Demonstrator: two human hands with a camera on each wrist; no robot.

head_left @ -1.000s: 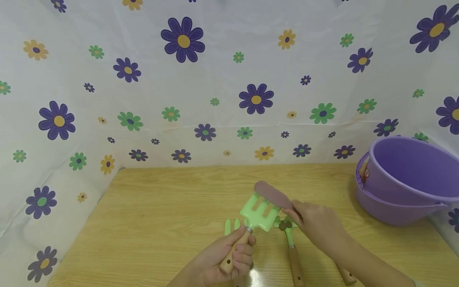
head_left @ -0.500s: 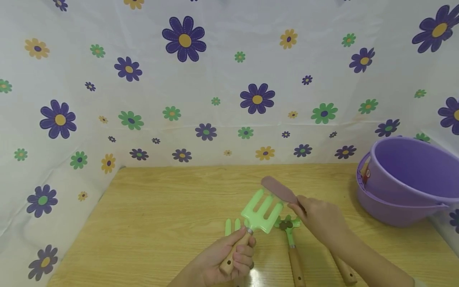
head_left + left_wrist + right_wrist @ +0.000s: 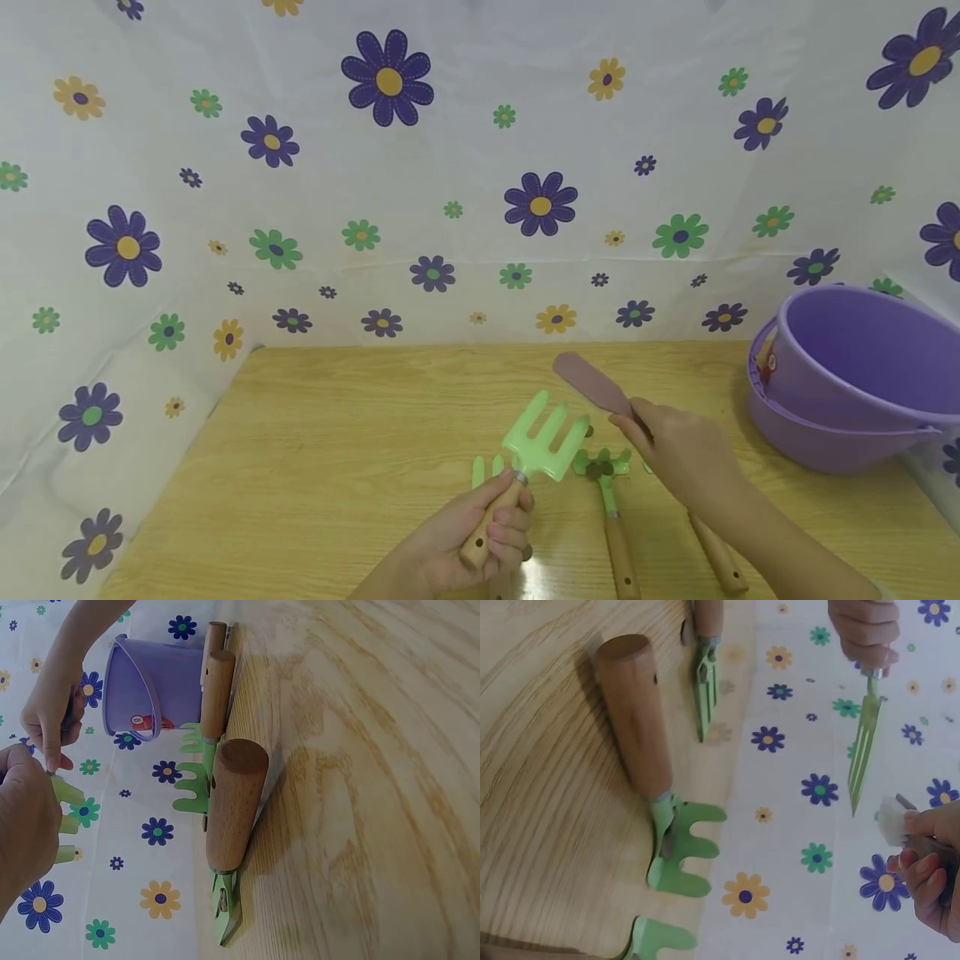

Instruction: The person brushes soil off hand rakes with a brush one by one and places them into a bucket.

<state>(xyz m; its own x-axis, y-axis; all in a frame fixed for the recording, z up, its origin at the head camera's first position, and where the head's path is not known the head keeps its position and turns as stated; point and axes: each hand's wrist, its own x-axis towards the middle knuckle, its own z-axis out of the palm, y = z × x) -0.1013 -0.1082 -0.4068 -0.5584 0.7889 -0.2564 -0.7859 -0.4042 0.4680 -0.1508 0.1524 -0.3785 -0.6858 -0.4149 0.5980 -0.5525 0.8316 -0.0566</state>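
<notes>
My left hand grips the wooden handle of a small light-green hand fork, tines raised and tilted right above the table. My right hand holds a brush by its handle; its flat mauve back shows in the head view. A blurred pale side of the brush, like bristles, faces the fork in the right wrist view. A small gap separates the brush from the tines. A brown spot shows at one tine's tip. Below, a green hand rake with brown lumps on its head lies on the table.
Another green-tined tool lies partly hidden under my left hand, and a wooden-handled one under my right forearm. A purple bucket stands at the right. Flower-printed white sheeting rises behind the wooden table.
The brush has moved away from the tines, up and to the right, so the tines now show fully. My left hand keeps the fork nearly still.
</notes>
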